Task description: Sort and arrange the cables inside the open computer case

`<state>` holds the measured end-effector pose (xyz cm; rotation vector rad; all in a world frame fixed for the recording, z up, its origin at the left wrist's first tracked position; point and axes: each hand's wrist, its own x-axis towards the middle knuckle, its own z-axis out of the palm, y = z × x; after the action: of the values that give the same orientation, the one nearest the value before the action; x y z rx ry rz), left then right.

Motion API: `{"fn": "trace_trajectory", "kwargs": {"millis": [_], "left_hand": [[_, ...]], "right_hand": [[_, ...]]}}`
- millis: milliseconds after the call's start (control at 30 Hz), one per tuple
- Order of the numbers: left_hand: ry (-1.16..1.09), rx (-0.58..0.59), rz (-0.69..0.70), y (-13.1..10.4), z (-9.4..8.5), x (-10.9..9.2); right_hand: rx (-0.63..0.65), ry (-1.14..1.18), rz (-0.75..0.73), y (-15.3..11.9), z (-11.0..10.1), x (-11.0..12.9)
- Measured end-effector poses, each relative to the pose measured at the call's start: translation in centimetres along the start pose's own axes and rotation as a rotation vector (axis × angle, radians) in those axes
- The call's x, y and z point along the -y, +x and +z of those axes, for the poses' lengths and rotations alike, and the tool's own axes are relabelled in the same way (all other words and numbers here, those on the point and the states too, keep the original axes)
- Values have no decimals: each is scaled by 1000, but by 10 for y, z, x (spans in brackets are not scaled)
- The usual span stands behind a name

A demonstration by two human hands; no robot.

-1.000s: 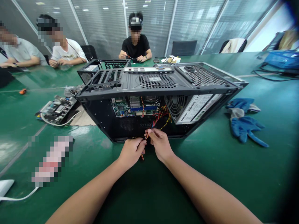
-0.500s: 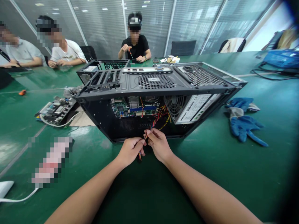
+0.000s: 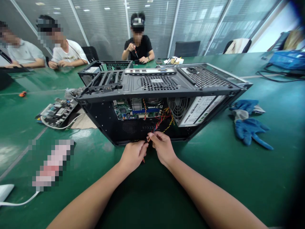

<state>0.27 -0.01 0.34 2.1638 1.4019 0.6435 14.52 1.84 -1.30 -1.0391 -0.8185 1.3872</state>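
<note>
An open black computer case point(image 3: 154, 87) lies across the table, its open side facing me. Inside show a green motherboard point(image 3: 122, 110) and a power supply point(image 3: 201, 109) with a fan grille. A bundle of coloured cables point(image 3: 158, 124) runs from the power supply out over the lower edge. My right hand point(image 3: 162, 147) pinches the cables at that edge. Close beside it on the left, my left hand point(image 3: 133, 154) is closed on the same cables, and a short red-orange end pokes out below its fingers. The fingers hide the connectors.
Blue gloves point(image 3: 250, 128) lie right of the case. To the left are a loose circuit board point(image 3: 58, 111) and a blurred-out phone-like object point(image 3: 54, 165) with a white cable. A person point(image 3: 138, 46) holding a screwdriver sits opposite; two more sit at the left.
My left hand's fingers have curled in and turned slightly, so less of the cable end shows beneath them. My right hand has barely moved.
</note>
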Motion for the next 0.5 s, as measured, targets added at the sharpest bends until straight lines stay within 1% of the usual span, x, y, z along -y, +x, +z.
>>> {"fn": "trace_trajectory", "kwargs": {"millis": [167,267,400,500], "left_hand": [[20,-5,15,0,1,1],[-43,3,-10,1,0,1],[-148,16,-32,2,-2,1],[-228,37,-74,2,-3,0]], "right_hand": [[-10,-9,9,-1,1,1],[5,-18,-2,-1,0,-1],[30,-84,-57,-1,-3,-4],[32,-92,-77,-1,-3,-4]]}}
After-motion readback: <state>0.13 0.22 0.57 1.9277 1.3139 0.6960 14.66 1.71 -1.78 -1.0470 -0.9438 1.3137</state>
